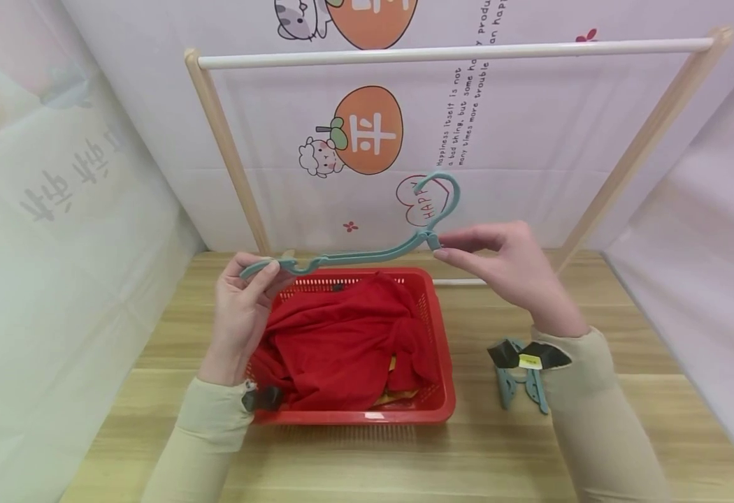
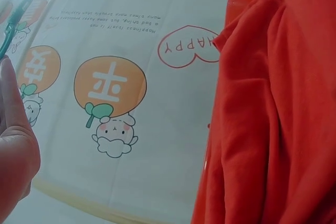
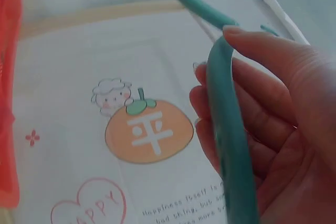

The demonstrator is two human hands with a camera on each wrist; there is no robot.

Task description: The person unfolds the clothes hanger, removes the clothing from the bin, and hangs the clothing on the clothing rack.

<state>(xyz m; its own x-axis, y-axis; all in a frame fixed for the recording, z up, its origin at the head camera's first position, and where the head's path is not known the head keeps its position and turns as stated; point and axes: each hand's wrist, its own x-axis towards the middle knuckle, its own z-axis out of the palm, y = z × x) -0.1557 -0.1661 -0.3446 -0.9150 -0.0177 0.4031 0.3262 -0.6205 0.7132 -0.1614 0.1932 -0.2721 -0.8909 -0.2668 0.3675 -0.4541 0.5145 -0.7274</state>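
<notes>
A teal folding clothes hanger (image 1: 367,257) is held up above the back of a red basket (image 1: 445,391), its hook (image 1: 455,202) pointing upward. My left hand (image 1: 241,314) pinches the far left end of its arm between thumb and fingers. Near the joint below the hook, my right hand (image 1: 518,272) pinches the hanger's other side; the right wrist view shows thumb and fingertips on the teal plastic (image 3: 231,124). Only part of the left hand (image 2: 16,150) appears in the left wrist view. Red cloth (image 1: 348,342) lies crumpled in the basket, with a bit of yellow under it.
Behind the basket stands a rack with a white rail (image 1: 455,54) and wooden side posts (image 1: 231,154). More folded teal hanger parts (image 1: 533,391) lie on the wooden table (image 1: 367,468) at right, partly covered by my right wrist. Printed white sheets surround the table.
</notes>
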